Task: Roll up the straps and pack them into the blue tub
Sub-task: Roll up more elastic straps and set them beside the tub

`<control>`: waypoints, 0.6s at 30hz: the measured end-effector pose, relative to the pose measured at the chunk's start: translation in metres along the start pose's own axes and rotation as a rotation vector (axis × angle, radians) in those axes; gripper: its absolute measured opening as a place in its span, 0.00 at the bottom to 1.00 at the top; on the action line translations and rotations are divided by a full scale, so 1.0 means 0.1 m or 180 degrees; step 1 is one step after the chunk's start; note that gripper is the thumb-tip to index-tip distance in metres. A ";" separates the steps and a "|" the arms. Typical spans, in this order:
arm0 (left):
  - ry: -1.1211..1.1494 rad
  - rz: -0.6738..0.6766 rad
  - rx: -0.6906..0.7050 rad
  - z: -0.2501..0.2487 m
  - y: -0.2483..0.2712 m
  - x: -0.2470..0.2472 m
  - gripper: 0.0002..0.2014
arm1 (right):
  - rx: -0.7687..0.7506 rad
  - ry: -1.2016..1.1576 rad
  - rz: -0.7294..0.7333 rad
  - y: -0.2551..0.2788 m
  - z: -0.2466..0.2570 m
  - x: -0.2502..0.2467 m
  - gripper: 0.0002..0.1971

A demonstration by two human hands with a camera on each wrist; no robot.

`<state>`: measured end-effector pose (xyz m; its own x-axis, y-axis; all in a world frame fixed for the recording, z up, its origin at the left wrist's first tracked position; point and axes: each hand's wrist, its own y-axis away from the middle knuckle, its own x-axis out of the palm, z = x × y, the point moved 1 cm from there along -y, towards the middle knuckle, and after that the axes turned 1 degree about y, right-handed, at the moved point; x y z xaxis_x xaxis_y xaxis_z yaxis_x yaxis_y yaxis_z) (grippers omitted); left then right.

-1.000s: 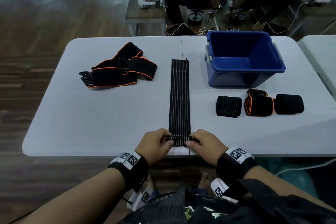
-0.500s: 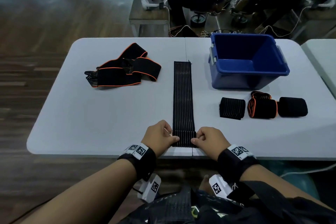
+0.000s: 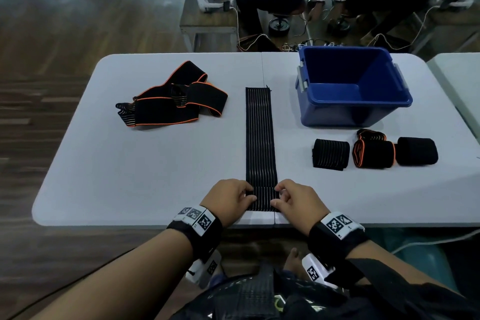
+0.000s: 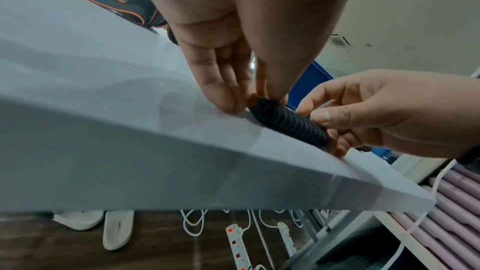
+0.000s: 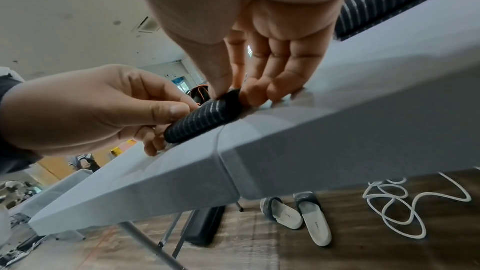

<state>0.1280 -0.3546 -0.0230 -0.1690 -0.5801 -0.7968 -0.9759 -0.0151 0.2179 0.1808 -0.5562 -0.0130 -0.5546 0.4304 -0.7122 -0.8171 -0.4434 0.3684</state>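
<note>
At the lower middle of the head view, the left hand (image 3: pixel 228 200) and right hand (image 3: pixel 296 201) each pinch one end of a small rolled start of the striped strap (image 3: pixel 259 143), thumb and fingers curled round it at the near edge of the grey surface (image 3: pixel 155 171). Beyond the grip the strap lies flat, running up the frame. Three rolled straps (image 3: pixel 374 153) sit right of centre; behind them stands the blue tub (image 3: pixel 355 109). A loose pile of straps (image 3: pixel 171 101) lies upper left.

My grey folding table (image 3: pixel 155 176) has the striped strap (image 3: pixel 259 138) laid flat mid-table, loose orange-edged straps (image 3: pixel 174 101) far left, blue tub (image 3: pixel 350 91) far right, three rolled straps (image 3: pixel 374 153) just in front of it.
</note>
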 end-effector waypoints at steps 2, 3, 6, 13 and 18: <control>0.0153 0.0125 0.0034 0.04 0.03 0.01 0.24 | -0.0038 0.0033 0.0116 0.01 -0.04 -0.01 0.22; 0.0223 0.0223 0.0048 0.06 0.05 0.01 0.28 | -0.0055 0.0097 0.0173 0.01 -0.06 -0.01 0.25; 0.0288 0.0357 0.0019 0.13 0.06 0.04 0.30 | -0.0088 0.0165 0.0192 -0.01 -0.10 0.00 0.29; 0.0657 0.0121 -0.0088 0.13 0.05 0.04 0.22 | -0.0071 -0.0117 0.0204 -0.02 -0.12 -0.03 0.22; 0.0649 0.0054 -0.0366 0.12 0.00 0.03 0.11 | 0.0000 -0.0416 0.0139 -0.08 -0.05 -0.10 0.17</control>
<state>0.1257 -0.3465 -0.0323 -0.1424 -0.7333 -0.6648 -0.9490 -0.0898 0.3023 0.1936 -0.5608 -0.0112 -0.6054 0.5094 -0.6116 -0.7918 -0.4639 0.3973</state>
